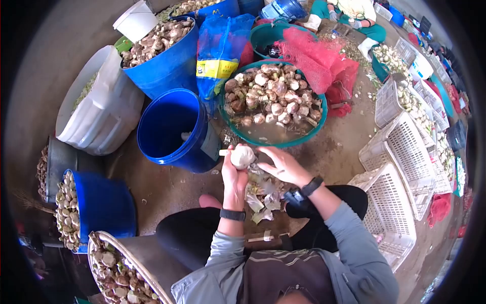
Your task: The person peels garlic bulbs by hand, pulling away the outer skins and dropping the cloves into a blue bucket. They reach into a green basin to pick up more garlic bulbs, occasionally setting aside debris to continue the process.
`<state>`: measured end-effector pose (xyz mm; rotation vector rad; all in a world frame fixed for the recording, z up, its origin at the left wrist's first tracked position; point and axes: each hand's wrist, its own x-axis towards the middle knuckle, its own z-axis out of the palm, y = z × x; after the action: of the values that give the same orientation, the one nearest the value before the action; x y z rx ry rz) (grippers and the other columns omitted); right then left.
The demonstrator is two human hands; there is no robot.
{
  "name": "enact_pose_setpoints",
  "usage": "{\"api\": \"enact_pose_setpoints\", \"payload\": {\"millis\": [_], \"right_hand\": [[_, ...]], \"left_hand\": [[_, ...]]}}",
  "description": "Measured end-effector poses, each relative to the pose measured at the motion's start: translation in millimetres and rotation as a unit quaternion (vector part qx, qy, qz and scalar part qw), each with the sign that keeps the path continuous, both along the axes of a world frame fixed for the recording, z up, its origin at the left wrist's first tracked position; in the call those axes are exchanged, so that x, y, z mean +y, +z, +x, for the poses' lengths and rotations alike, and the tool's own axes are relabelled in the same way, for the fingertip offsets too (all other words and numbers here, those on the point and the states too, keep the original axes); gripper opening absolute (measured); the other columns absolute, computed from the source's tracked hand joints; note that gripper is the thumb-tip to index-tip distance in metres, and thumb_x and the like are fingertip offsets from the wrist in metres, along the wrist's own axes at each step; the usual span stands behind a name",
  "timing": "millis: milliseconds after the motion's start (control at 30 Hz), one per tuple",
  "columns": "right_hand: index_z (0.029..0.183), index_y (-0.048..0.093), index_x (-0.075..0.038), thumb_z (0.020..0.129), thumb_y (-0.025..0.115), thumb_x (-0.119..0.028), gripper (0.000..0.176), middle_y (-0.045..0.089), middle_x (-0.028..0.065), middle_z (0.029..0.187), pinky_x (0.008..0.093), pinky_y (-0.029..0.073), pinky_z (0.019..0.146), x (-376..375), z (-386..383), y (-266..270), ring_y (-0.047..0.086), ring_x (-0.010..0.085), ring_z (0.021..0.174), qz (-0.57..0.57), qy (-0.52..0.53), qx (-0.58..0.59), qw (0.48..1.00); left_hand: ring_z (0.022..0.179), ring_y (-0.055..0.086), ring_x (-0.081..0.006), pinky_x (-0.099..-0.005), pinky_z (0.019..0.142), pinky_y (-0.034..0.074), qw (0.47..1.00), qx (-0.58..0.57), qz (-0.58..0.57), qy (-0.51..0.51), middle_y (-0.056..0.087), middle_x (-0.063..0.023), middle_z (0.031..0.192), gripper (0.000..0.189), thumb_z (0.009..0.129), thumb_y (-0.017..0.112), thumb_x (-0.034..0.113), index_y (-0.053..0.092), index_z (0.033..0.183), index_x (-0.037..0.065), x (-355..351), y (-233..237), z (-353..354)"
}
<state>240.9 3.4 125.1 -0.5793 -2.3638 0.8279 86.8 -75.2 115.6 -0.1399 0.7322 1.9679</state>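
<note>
My left hand is closed around a whitish garlic bulb, whose short cut stem points left. Just to the right of the bulb, my right hand has its fingers stretched out and apart. Peeled skins and leaf scraps lie on the floor below both hands. Directly beyond them stands a green tub of brownish bulbs in muddy water. A blue bucket is close on the left, with a small pale piece inside.
Bulb-filled blue barrels and a white container line the left side. White plastic crates stand along the right. Red mesh netting drapes near the tub. A person in white boots sits at the back.
</note>
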Motion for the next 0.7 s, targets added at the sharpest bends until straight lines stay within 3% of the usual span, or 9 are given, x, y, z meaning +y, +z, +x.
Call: {"api": "enact_pose_setpoints", "payload": {"millis": [33,133,167,233,300,333,500,567,700], "right_hand": [[0.104,0.049,-0.002,0.083,0.061,-0.013,0.026,0.058,0.0150,0.088,0.0324,0.048,0.068,-6.3,-22.1,10.5,0.060,0.0242,0.075,-0.243,0.007,0.089,0.966],[0.092,0.045,-0.004,0.088,0.051,-0.009,0.009,0.052,0.0239,0.078,0.0455,0.042,0.059,-6.6,-57.9,4.0,0.057,0.0397,0.075,-0.118,0.036,0.084,0.989],[0.092,0.050,-0.005,0.083,0.052,-0.008,0.010,0.056,0.0208,0.078,0.0447,0.045,0.062,-1.1,-53.2,2.6,0.059,0.0375,0.077,-0.046,0.111,-0.077,0.990],[0.090,0.057,-0.007,0.079,0.051,-0.008,0.013,0.060,0.0177,0.081,0.0442,0.048,0.065,46.2,-52.9,-53.6,0.061,0.0353,0.079,0.163,0.155,-0.096,0.970],[0.089,0.062,-0.008,0.077,0.052,-0.009,0.016,0.062,0.0144,0.084,0.0414,0.050,0.067,99.7,-55.5,-84.4,0.062,0.0332,0.080,0.183,-0.007,-0.108,0.977],[0.090,0.062,-0.009,0.077,0.052,-0.008,0.017,0.063,0.0136,0.088,0.0412,0.050,0.067,124.4,-66.6,-88.7,0.062,0.0323,0.082,0.147,-0.093,-0.168,0.970],[0.108,0.059,-0.014,0.079,0.051,-0.016,0.031,0.053,0.0040,0.120,0.0443,0.042,0.084,206.4,-126.0,-172.6,0.047,0.0269,0.109,0.364,0.015,-0.233,0.902],[0.108,0.059,-0.013,0.079,0.052,-0.019,0.030,0.053,0.0046,0.121,0.0454,0.039,0.088,200.3,-134.0,-186.3,0.047,0.0276,0.108,0.251,0.063,-0.355,0.898],[0.098,0.067,-0.018,0.080,0.052,-0.023,0.024,0.058,0.0007,0.108,0.0345,0.035,0.089,177.4,-103.1,-211.2,0.044,0.0214,0.108,0.468,0.138,-0.504,0.713]], "left_hand": [[0.099,0.058,-0.0264,-0.0420,0.085,0.049,0.999,0.035,-0.021,0.006,0.058,-0.0111,0.103,0.021,0.098,0.035,0.023,0.045,0.109,0.008,1.7,0.7,0.2],[0.091,0.057,-0.0216,-0.0359,0.080,0.048,0.963,0.244,0.009,0.112,0.058,-0.0070,0.097,0.020,0.097,0.041,0.025,0.045,0.110,0.011,13.6,20.4,-19.8],[0.091,0.057,-0.0209,-0.0359,0.081,0.047,0.927,0.338,0.027,0.159,0.058,-0.0069,0.096,0.020,0.096,0.043,0.024,0.045,0.110,0.010,20.3,34.8,-38.4],[0.092,0.057,-0.0267,-0.0406,0.085,0.045,0.818,0.537,-0.044,0.203,0.058,-0.0116,0.098,0.025,0.094,0.046,0.021,0.045,0.116,0.007,29.8,58.8,-93.2],[0.095,0.055,-0.0342,-0.0430,0.087,0.043,0.476,0.786,-0.350,0.183,0.059,-0.0178,0.100,0.034,0.087,0.054,0.015,0.046,0.119,0.003,40.5,79.0,-144.7],[0.097,0.053,-0.0382,-0.0453,0.089,0.040,0.304,0.850,-0.326,0.279,0.058,-0.0215,0.103,0.044,0.077,0.061,0.010,0.049,0.117,0.000,42.4,81.8,-154.1],[0.081,0.058,-0.0338,-0.0429,0.074,0.046,0.522,0.832,-0.184,0.042,0.060,-0.0142,0.086,0.029,0.070,0.060,0.005,0.058,0.099,0.007,67.9,27.1,-101.9],[0.093,0.057,-0.0342,-0.0416,0.082,0.047,0.574,0.796,-0.181,-0.054,0.061,-0.0155,0.096,0.025,0.079,0.056,0.015,0.059,0.103,0.007,81.4,-45.5,-83.4],[0.095,0.056,-0.0350,-0.0415,0.083,0.046,0.634,0.727,-0.246,-0.092,0.060,-0.0165,0.098,0.026,0.080,0.055,0.013,0.058,0.104,0.006,94.1,-134.7,-66.1]]}}
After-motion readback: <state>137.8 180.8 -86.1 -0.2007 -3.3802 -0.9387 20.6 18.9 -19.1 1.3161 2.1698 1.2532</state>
